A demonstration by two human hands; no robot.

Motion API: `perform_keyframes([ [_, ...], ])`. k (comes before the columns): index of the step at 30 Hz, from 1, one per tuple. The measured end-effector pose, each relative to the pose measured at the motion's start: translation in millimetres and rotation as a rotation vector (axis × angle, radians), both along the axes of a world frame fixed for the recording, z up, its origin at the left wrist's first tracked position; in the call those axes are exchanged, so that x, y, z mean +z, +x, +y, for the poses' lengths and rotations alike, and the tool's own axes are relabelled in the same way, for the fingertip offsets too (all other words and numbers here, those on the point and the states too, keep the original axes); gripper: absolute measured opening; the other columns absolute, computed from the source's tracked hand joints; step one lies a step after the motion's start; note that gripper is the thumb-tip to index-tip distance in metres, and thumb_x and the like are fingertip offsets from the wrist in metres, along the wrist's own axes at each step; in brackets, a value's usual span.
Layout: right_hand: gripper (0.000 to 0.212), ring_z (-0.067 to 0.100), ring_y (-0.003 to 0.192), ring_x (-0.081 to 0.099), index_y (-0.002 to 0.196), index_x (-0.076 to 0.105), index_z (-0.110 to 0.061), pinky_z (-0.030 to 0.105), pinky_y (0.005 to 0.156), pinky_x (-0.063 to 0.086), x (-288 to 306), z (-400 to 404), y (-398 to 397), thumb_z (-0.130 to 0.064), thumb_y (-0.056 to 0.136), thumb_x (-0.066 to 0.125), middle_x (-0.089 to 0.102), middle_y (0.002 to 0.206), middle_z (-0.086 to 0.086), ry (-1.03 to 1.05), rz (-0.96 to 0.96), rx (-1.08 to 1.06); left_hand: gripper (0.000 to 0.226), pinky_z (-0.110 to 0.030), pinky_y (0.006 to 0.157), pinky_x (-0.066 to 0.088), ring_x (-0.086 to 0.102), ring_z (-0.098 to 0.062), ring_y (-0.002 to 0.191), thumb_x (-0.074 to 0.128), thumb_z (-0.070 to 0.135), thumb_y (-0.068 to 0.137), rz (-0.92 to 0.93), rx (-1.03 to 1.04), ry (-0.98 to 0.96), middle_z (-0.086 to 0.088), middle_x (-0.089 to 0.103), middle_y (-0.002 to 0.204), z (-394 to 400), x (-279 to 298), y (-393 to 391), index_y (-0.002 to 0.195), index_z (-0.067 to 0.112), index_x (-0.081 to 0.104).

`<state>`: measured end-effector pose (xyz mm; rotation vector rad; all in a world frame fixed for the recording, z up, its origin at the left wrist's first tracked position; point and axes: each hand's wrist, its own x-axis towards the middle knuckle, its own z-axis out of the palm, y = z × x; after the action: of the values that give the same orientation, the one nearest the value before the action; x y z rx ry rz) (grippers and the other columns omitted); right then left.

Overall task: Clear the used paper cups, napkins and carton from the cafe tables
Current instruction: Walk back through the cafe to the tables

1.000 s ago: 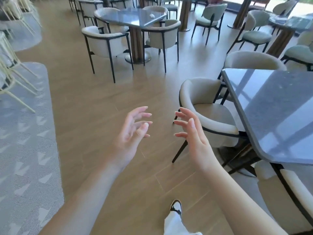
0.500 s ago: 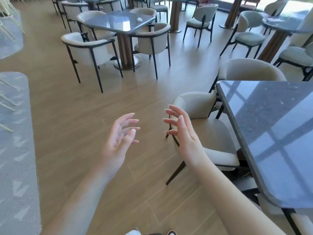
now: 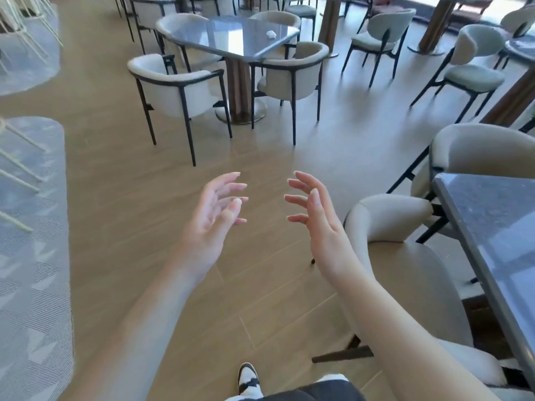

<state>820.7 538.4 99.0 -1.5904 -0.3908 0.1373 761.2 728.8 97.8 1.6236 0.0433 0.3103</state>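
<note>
Footwear: one black-and-white shoe (image 3: pixel 247 380) on the wood floor (image 3: pixel 121 183), bottom centre.
Left hand (image 3: pixel 212 218): raised over the floor, palm inward, fingers spread and loosely bent, holding nothing.
Right hand (image 3: pixel 315 218): level with the left, palm facing it, fingers spread, holding nothing; the two are apart.
Near table (image 3: pixel 498 227): dark top at right edge, cream chair (image 3: pixel 405 256) tucked beside it.
Carpet (image 3: pixel 31 256): grey patterned, along the left.
Far table (image 3: pixel 231 36): dark top, ringed by cream chairs.
Napkin (image 3: pixel 270 34): crumpled, white, lying on the far table near its right end, well apart from both hands.
</note>
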Motion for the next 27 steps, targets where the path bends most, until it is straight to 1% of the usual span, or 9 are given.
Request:
perform_keyframes([
  [6, 0.042, 0.007, 0.123, 0.059, 0.131, 0.049, -0.051, 0.034, 0.096, 0.051, 0, 32, 81, -0.064, 0.096, 0.030, 0.058, 0.130, -0.027, -0.008, -0.006, -0.029, 0.038, -0.036, 0.091, 0.055, 0.060, -0.015, 0.126, 0.054, 0.051, 0.094, -0.012, -0.007, 0.002, 0.011, 0.062, 0.134, 46, 1, 81, 0.131, 0.053, 0.056],
  [12, 0.035, 0.009, 0.124, 0.059, 0.126, 0.051, -0.060, 0.034, 0.094, 0.052, -10, 41, 189, -0.062, 0.097, 0.030, 0.058, 0.133, -0.022, 0.025, -0.024, -0.061, 0.040, -0.036, 0.094, 0.056, 0.060, -0.012, 0.125, 0.053, 0.049, 0.094, 0.000, -0.032, 0.027, 0.015, 0.062, 0.134, 62, 1, 197, 0.134, 0.049, 0.054],
  [14, 0.036, 0.009, 0.123, 0.059, 0.127, 0.050, -0.058, 0.032, 0.093, 0.052, -13, 43, 233, -0.062, 0.097, 0.030, 0.058, 0.133, -0.022, 0.039, -0.032, -0.073, 0.042, -0.036, 0.094, 0.056, 0.061, -0.011, 0.125, 0.053, 0.049, 0.093, -0.001, -0.043, 0.044, 0.016, 0.062, 0.133, 63, 1, 242, 0.135, 0.046, 0.053],
  [18, 0.039, 0.009, 0.124, 0.059, 0.131, 0.048, -0.050, 0.031, 0.093, 0.052, -8, 46, 316, -0.060, 0.098, 0.030, 0.057, 0.134, -0.021, 0.076, -0.040, -0.098, 0.044, -0.041, 0.097, 0.056, 0.060, -0.012, 0.125, 0.053, 0.050, 0.093, 0.017, -0.052, 0.055, 0.015, 0.062, 0.133, 63, 4, 325, 0.136, 0.044, 0.053],
  [22, 0.038, 0.013, 0.126, 0.059, 0.134, 0.049, -0.047, 0.032, 0.094, 0.053, 10, 57, 390, -0.055, 0.100, 0.031, 0.058, 0.135, -0.019, 0.104, -0.096, -0.077, 0.043, -0.039, 0.095, 0.057, 0.060, -0.012, 0.127, 0.053, 0.051, 0.094, 0.007, -0.045, 0.072, 0.016, 0.061, 0.134, 75, 16, 393, 0.137, 0.047, 0.053],
  [27, 0.039, 0.009, 0.125, 0.059, 0.134, 0.048, -0.048, 0.030, 0.094, 0.053, 17, 88, 467, -0.057, 0.100, 0.031, 0.058, 0.134, -0.021, 0.073, -0.100, -0.022, 0.044, -0.036, 0.094, 0.058, 0.060, -0.011, 0.126, 0.053, 0.050, 0.093, -0.004, -0.005, 0.057, 0.016, 0.062, 0.133, 102, 22, 462, 0.137, 0.044, 0.052],
])
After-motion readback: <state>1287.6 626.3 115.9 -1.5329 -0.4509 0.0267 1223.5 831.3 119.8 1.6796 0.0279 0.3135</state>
